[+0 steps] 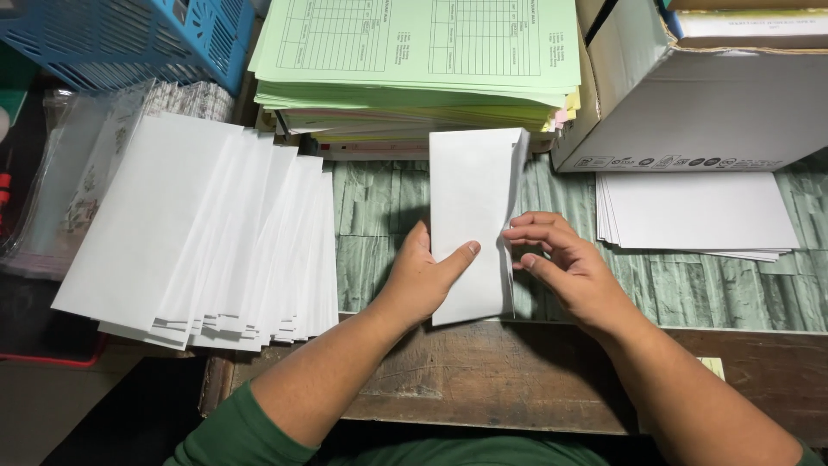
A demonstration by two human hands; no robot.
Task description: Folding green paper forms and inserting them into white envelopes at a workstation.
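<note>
A long white envelope (470,194) stands lengthwise in the middle of the green patterned desk mat (379,216). My left hand (420,278) grips its lower left part, thumb across the front. My right hand (561,263) touches the envelope's right edge with its fingertips, where the flap side lifts slightly. A fanned pile of white envelopes (207,237) lies to the left of my left hand.
A thick stack of green printed forms (418,60) sits behind the envelope. A cardboard box (699,103) stands at the back right, with a small stack of white sheets (694,216) in front. A blue plastic basket (121,39) is at the back left. The wooden desk edge (483,380) runs near me.
</note>
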